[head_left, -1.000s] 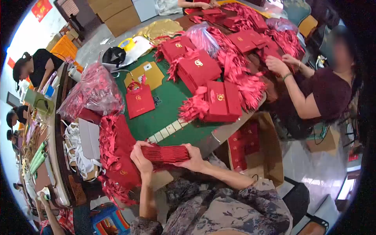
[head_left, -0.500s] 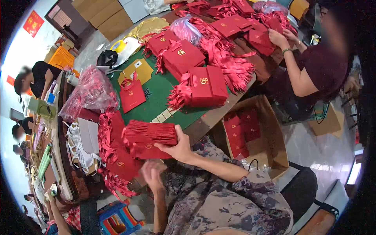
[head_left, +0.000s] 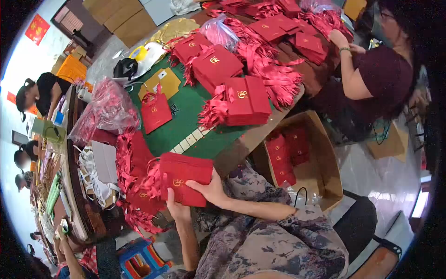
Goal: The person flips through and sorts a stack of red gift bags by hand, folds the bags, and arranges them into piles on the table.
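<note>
Between my hands is a stack of red paper gift bags [head_left: 190, 169] with gold lettering, its front turned up toward me and its ribbon handles hanging to the left. My right hand [head_left: 212, 189] grips the stack's right side, thumb across the front. At the lower left edge, my left hand [head_left: 178, 207] also clasps it, thumb upright on the front and the other fingers hidden behind. More red bags with ribbons [head_left: 144, 197] lie just left of the stack. One small red bag [head_left: 156, 111] lies apart on the green table mat [head_left: 211, 143].
Several bag stacks [head_left: 246, 101] lie across the table. On the right, a cardboard box [head_left: 325, 174] holds red bags. A co-worker [head_left: 378, 79] sits beyond it, hands at other red bags. A plastic bag of red items [head_left: 109, 107] and a colourful stool [head_left: 141, 260] are leftward.
The stack has turned from showing its layered edges to showing its front face. My left hand has come up from below and taken hold of its lower left edge.
</note>
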Demonstrator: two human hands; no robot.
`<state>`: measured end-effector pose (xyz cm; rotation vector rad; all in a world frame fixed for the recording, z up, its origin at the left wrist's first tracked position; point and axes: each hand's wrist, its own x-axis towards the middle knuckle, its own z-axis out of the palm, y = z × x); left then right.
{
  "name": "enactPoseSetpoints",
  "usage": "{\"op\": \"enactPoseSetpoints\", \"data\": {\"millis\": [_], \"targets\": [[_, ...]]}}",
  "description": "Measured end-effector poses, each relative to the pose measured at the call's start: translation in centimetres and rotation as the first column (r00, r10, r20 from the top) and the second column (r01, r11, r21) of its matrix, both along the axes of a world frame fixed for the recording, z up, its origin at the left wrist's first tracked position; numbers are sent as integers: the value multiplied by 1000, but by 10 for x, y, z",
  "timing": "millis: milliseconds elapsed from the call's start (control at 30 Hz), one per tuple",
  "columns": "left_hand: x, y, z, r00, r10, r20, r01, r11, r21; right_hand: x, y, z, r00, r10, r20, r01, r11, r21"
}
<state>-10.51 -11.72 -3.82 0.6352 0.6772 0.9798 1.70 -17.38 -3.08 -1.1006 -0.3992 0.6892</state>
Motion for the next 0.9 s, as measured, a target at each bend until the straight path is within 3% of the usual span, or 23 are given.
{"op": "enactPoseSetpoints", "data": {"millis": [67,133,200,233,267,367,400,433,500,533,633,700,767,800,900], "targets": [[6,9,6,997,54,-58,-48,995,90,9,1,5,982,124,-142,-132,990,-46],[18,17,14,962,204,-181,-150,950,272,34,-3,19,908,377,-183,-373,926,57],[19,26,32,952,234,-198,-204,966,159,54,-5,14,854,461,-241,-454,887,89],[17,33,37,955,211,-208,-182,972,148,65,-4,15,882,425,-206,-449,889,-88],[14,40,38,949,247,-194,-217,962,163,79,-1,17,857,457,-236,-487,870,-82],[10,52,29,948,153,-280,-113,982,154,113,25,31,815,578,-41,-574,795,-196],[12,54,27,947,75,-312,-17,983,184,118,36,30,751,651,113,-601,744,-292],[14,57,25,937,-1,-348,79,974,211,119,41,31,747,653,124,-600,743,-297],[21,57,31,947,-31,-320,97,977,190,106,53,40,734,664,144,-582,724,-372],[24,59,35,944,-53,-325,116,977,177,99,54,46,789,598,138,-475,737,-481],[31,61,35,965,-79,-249,120,980,156,98,66,7,822,539,185,-419,791,-446],[34,61,33,960,-117,-253,114,993,-26,97,70,23,823,522,224,-392,808,-440],[43,65,35,948,-98,-301,98,995,-16,97,73,21,822,442,358,-334,884,-326],[45,69,33,935,-92,-341,110,993,34,94,78,16,830,303,469,-206,947,-247],[56,73,35,938,-92,-335,122,990,71,111,82,12,818,425,388,-299,890,-344]]}}
